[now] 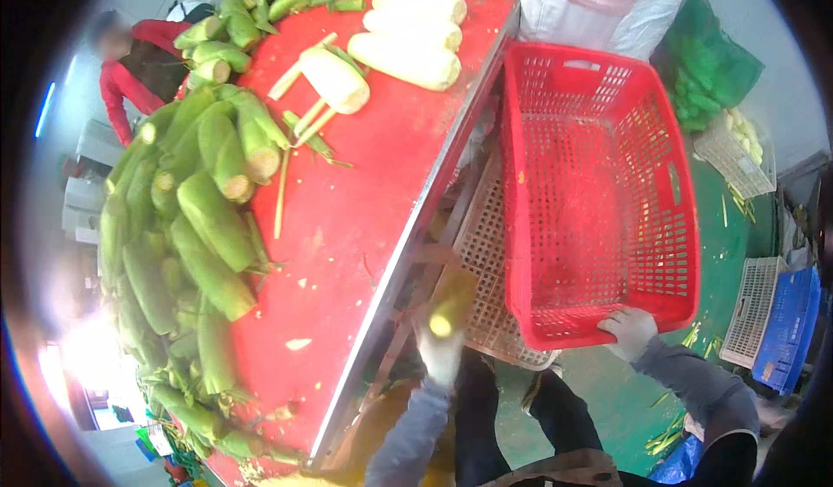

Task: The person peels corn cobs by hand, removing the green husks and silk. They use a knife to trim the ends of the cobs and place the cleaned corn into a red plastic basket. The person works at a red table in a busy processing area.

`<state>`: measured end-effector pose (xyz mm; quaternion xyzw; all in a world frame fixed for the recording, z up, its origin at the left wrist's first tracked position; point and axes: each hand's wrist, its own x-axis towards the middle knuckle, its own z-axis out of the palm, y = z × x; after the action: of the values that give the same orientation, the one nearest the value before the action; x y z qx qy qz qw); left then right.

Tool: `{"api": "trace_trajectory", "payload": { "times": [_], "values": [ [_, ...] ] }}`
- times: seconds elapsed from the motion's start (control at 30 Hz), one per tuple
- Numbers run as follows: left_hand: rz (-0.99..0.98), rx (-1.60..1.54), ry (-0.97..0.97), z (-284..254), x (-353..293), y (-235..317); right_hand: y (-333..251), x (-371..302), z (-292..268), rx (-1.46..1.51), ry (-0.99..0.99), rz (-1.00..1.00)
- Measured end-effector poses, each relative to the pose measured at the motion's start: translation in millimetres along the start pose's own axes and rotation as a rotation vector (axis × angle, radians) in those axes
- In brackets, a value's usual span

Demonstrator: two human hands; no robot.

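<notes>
My left hand (441,352), in a pale glove, is closed around a green-husked ear of corn (458,292) beside the table edge; its pale cut end faces me and motion blurs it. My right hand (630,332), also gloved, has its fingers over the near rim of a red plastic crate (515,192) with perforated walls. The crate holds nothing visible. Under its left side is a pale perforated crate (486,253). On the red table (321,192) to the left lies a large heap of green-husked corn (173,218).
Several paler, stripped ears (408,57) lie at the table's far end, with loose husk pieces around. A green mesh sack (707,62) and a crate of pale ears (733,144) stand far right. Blue and white crates (785,331) stand at right. A person (143,66) in red sleeves is beyond the heap.
</notes>
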<state>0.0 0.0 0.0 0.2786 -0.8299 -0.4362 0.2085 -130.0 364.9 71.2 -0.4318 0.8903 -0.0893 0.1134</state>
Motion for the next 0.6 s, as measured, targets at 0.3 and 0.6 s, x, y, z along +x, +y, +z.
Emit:
{"api": "trace_trajectory", "payload": {
  "times": [0.3,0.6],
  "values": [
    [0.520,0.311,0.151,-144,46,185,-10,-2,7,0.010,-0.016,0.037],
    [0.764,0.527,0.478,-164,302,190,-8,-1,7,-0.038,-0.020,0.023]
  ]
}}
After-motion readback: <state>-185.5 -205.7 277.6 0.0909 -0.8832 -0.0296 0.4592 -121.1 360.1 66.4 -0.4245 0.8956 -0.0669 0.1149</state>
